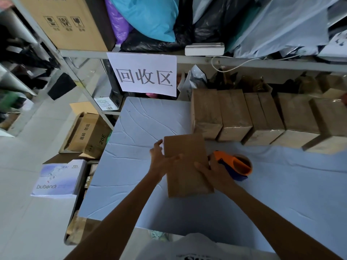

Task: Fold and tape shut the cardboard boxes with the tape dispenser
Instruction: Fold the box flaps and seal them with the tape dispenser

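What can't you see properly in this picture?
- Head view, cardboard box: its underside faces away, and the left hand covers its left edge.
- Head view, tape dispenser: its handle is behind the right hand, so the grip is unclear.
- Head view, row of boxes: the last one is cut off by the right edge.
- Head view, small white label: print too small to read.

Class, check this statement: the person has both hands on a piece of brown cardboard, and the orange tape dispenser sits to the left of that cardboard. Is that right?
One detail is wrong. The tape dispenser sits to the right of the cardboard, by the right hand, not to the left. The head view shows it. The left hand and the right hand are both on the cardboard, as stated.
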{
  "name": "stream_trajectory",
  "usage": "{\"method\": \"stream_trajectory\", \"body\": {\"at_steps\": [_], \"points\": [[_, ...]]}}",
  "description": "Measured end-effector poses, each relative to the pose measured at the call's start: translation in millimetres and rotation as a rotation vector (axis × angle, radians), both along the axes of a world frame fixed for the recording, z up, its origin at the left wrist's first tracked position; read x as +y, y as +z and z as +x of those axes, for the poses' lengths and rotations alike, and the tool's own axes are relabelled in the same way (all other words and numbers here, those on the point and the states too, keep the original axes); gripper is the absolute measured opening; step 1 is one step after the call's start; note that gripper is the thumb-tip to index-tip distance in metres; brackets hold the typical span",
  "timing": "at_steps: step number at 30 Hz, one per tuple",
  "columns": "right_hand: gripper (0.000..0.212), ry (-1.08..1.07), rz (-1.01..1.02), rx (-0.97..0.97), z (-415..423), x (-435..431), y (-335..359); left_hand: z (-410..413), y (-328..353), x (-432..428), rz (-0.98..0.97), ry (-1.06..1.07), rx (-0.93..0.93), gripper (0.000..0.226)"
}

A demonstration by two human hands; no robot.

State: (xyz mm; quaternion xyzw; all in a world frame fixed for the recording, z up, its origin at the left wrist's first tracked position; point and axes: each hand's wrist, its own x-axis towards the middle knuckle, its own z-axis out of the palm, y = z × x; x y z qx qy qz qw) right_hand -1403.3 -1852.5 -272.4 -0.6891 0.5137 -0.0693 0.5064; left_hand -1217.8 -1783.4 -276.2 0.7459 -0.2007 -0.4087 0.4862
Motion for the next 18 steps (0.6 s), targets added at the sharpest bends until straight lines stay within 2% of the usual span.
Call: {"method": "stream_trajectory", "body": {"at_steps": [2, 4, 6, 8, 9, 10, 11, 12, 14, 18], "points": [[0.058, -0.025, 0.091, 0.009, 4.4, 4.2, -10.8, -11.5, -8.4, -6.4, 0.222, -0.069, -0.217, 0.099], [0.061, -0.013, 0.087, 0.076, 6.1, 7.2, -20.3, -28.5, -11.5, -8.3, 0.326, -0.205, -0.354, 0.109], [0.046, 0.007, 0.096, 0.090, 3.7, 5.3, -28.7, -42.9, -12.3, -11.0, 0.402, -0.261, -0.413, 0.127], [0.017, -0.037, 0.217, 0.024, -1.9, -2.1, -29.7, -54.9, -13.4, -14.5, 0.485, -0.263, -0.520, 0.135], [0.011, -0.083, 0.229, -0.008, -6.0, -5.8, -29.3, -61.0, -14.4, -15.4, 0.512, -0.283, -0.600, 0.134], [0.015, -0.164, 0.186, -0.056, -12.0, -9.6, -32.2, -66.9, -16.0, -15.8, 0.529, -0.310, -0.680, 0.130], [0.014, -0.244, 0.058, -0.037, -18.4, -13.2, -33.0, -72.4, -17.6, -16.0, 0.541, -0.332, -0.747, 0.127], [0.016, -0.287, -0.122, 0.056, -24.1, -16.8, -35.9, -76.6, -19.3, -16.0, 0.555, -0.352, -0.795, 0.124], [0.042, -0.289, -0.362, 0.328, -32.5, -25.6, -42.0, -80.6, -22.1, -17.9, 0.573, -0.382, -0.829, 0.122], [0.078, -0.235, -0.115, 0.540, -36.2, -38.7, -54.3, -79.2, -27.4, -20.9, 0.566, -0.346, -0.818, 0.121]]}}
